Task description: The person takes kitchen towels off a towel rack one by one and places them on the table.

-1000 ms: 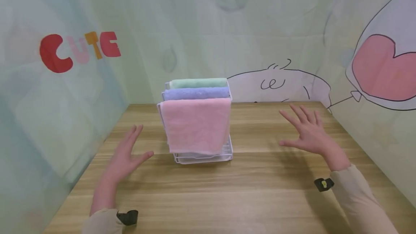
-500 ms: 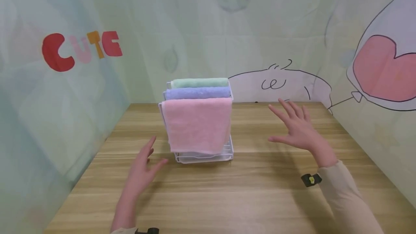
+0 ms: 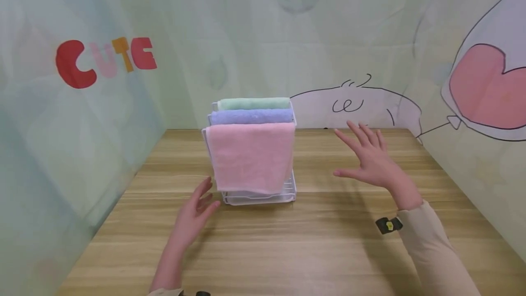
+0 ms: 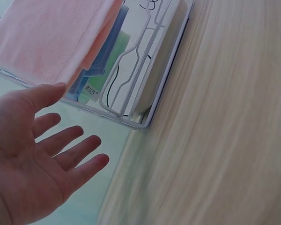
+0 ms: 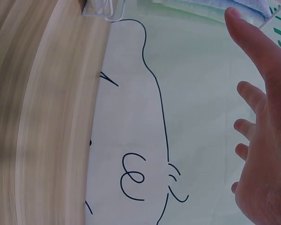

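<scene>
Head view shows your bare left grip (image 3: 191, 217) beside the near left corner of a white wire rack (image 3: 260, 200), fingers relaxed, thumb held apart, nothing in hold. Your bare right grip (image 3: 373, 163) hovers over the right half of the table, well apart from the rack, its fingers spread wide and likewise holding nothing. The rack stands on the light wood-grain table (image 3: 263, 250), slightly left of its middle and short of the far edge. Over its bars hang a soft pink towel (image 3: 250, 156) in front, a periwinkle-blue towel (image 3: 250, 116) next and a mint-green towel (image 3: 255, 103) at the back. Judging by this, all three towels are already hung fairly neatly; you have yet to take hold of any towel or the rack. Compared with one second ago, your left grip has moved rightward from the table's left edge to the rack, your right one has come inward from the right edge, and rack and towels have stayed put.
</scene>
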Motion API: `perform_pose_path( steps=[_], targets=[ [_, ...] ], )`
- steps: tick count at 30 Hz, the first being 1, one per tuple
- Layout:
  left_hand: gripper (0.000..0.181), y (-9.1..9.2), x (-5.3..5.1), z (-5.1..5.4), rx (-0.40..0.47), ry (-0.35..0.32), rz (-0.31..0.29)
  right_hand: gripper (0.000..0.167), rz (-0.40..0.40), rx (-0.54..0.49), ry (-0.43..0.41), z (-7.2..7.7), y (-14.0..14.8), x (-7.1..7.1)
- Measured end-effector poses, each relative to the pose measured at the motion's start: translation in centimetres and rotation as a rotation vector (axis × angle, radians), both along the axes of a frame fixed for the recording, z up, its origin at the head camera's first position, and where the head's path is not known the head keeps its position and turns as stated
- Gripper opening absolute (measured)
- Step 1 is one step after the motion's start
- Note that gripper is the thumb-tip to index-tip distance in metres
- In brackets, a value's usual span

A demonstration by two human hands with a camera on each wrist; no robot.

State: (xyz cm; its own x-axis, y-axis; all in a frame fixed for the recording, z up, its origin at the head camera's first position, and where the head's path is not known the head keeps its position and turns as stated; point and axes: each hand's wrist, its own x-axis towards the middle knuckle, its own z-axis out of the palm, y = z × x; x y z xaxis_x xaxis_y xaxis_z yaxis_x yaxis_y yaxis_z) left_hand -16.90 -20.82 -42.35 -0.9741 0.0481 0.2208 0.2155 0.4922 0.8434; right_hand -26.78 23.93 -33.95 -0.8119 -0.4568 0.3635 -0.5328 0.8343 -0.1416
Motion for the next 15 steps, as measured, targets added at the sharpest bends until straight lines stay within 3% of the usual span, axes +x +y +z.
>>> perform_pose_path(
  steps=[7, 15],
  targets=[
    [0.064, 0.5, -0.3, -0.2, 0.041, -0.047, -0.043, 0.1, 0.013, -0.001, -0.011, 0.5, -0.4, 0.1],
    [0.052, 0.9, -0.5, 0.3, 0.092, -0.142, 0.046, 0.1, 0.041, -0.001, 0.026, 1.2, -1.2, -0.1]
  ],
)
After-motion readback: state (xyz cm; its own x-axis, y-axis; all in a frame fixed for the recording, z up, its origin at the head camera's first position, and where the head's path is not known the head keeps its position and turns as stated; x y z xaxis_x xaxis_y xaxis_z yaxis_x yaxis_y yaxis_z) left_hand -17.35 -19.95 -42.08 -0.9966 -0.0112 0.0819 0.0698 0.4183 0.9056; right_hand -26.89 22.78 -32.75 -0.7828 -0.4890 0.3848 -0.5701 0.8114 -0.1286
